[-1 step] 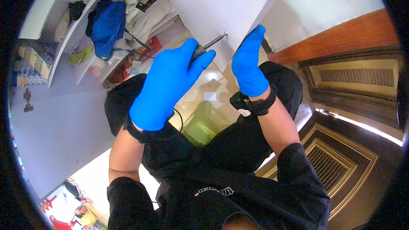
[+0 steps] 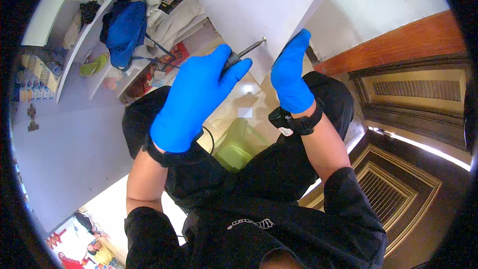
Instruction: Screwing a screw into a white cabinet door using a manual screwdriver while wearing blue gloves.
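My blue-gloved left hand (image 2: 191, 99) is closed on a screwdriver (image 2: 233, 60), whose shaft tip sits at a small fitting (image 2: 264, 39) in a white panel (image 2: 254, 0). My blue-gloved right hand (image 2: 291, 72) holds the panel's right edge, its fingers partly hidden along that edge. Between my legs lies a translucent green bin (image 2: 236, 147), with a small pale square (image 2: 245, 112) on the tiled floor beyond it.
Shelves at the upper left hold a blue bag (image 2: 124, 35), folded white cloth (image 2: 172, 17) and a green item (image 2: 93, 65). A white door with a hinge (image 2: 33, 117) stands left. A wooden baseboard (image 2: 378, 37) and dark louvred panels (image 2: 378, 194) are at the right.
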The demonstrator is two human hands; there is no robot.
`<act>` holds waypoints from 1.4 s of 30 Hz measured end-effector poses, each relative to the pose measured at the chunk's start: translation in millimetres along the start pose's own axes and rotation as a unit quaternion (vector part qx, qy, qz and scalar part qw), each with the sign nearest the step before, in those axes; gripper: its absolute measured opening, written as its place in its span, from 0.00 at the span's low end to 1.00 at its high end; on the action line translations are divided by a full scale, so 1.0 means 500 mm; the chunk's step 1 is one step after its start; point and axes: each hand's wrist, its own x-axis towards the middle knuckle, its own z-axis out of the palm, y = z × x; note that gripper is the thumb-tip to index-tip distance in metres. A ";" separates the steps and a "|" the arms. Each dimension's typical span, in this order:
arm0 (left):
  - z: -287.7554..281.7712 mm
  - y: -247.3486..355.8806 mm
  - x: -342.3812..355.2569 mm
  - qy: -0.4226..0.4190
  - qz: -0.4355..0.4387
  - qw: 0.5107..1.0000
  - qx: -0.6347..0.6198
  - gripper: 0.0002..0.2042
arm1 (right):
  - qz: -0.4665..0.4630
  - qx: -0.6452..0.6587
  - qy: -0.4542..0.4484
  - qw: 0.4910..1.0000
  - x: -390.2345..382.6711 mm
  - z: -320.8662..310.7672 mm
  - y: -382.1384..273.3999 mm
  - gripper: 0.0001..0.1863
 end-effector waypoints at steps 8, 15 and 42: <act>-0.014 -0.001 0.012 -0.056 -0.028 0.997 -0.043 0.17 | -0.011 0.019 0.041 0.999 0.005 0.002 -0.002 0.35; -0.024 0.000 0.015 -0.080 -0.053 0.993 -0.067 0.19 | -0.027 0.006 0.032 0.999 0.004 0.004 -0.004 0.36; 0.007 -0.057 -0.021 -0.046 -0.066 0.955 -0.286 0.15 | -0.023 -0.028 0.008 0.999 -0.001 0.015 -0.033 0.27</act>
